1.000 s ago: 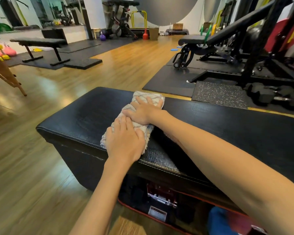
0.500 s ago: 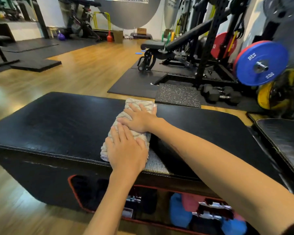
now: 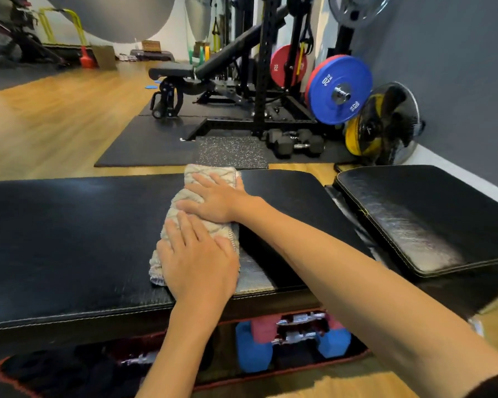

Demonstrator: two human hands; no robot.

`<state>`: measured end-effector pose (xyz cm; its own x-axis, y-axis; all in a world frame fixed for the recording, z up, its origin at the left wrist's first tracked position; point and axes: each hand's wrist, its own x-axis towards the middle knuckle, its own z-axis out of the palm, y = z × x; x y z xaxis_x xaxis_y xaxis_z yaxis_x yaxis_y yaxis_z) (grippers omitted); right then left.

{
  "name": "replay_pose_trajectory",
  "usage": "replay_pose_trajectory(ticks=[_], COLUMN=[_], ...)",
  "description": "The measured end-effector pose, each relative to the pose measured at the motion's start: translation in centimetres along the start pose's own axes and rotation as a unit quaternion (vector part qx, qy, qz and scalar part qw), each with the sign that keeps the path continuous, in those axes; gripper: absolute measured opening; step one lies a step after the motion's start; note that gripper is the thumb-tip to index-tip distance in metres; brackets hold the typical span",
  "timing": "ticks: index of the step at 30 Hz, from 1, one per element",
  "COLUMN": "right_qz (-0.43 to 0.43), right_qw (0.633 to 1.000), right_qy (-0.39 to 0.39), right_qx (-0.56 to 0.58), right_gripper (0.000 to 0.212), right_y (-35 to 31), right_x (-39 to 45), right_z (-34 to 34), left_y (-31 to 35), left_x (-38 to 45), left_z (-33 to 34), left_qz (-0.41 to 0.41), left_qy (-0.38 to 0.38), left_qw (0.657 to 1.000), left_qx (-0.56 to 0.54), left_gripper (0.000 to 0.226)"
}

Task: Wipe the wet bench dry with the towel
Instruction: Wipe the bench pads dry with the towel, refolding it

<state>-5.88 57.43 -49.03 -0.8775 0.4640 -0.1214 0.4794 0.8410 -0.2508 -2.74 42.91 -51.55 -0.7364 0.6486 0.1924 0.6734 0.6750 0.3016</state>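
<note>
A folded beige towel (image 3: 213, 175) with a wavy pattern lies across the black padded bench (image 3: 69, 239). My left hand (image 3: 197, 262) presses flat on the towel's near end, by the bench's front edge. My right hand (image 3: 216, 199) lies flat on its far half, fingers straight and pointing left, with the forearm crossing the bench from the right. A dull wet patch (image 3: 253, 274) shows on the pad just right of the towel.
A second black pad (image 3: 431, 225) sits at an angle to the right. Blue and pink dumbbells (image 3: 296, 337) lie under the bench. Beyond are black floor mats (image 3: 144, 147), hex dumbbells (image 3: 295, 142), a rack with coloured weight plates (image 3: 339, 90), a floor fan (image 3: 385, 122) and an incline bench (image 3: 207, 70).
Both hands and the towel have slid to the right along the bench. My view has turned right, bringing the second pad and the weight plates into sight.
</note>
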Motion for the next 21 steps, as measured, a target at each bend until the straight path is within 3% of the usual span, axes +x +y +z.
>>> replay_pose_trajectory(ticks=[7,17,19,21], right_qz=[0.073,0.145,0.161,0.171], right_qw=[0.997,0.983,0.978,0.975], right_qy=[0.040,0.091,0.102,0.105], right_qx=[0.007,0.074,0.089,0.097], right_gripper=[0.072,0.071,0.071,0.072], right_y=[8.1,13.6,14.0,13.8], right_x=[-4.1,-11.0,-12.4,-13.6], right_z=[-1.1,-0.6,-0.2,0.2], left_y=[6.3,9.9,9.1,7.4], left_x=[-0.7,-4.4,-4.9,-4.9], left_z=[2.7,3.1,2.9,2.9], left_qz=[0.083,0.177,0.227,0.304], left_qy=[-0.002,-0.048,-0.033,-0.039], left_qw=[0.996,0.983,0.972,0.951], left_qx=[-0.019,-0.032,-0.046,-0.050], left_gripper=[0.080,0.081,0.077,0.087])
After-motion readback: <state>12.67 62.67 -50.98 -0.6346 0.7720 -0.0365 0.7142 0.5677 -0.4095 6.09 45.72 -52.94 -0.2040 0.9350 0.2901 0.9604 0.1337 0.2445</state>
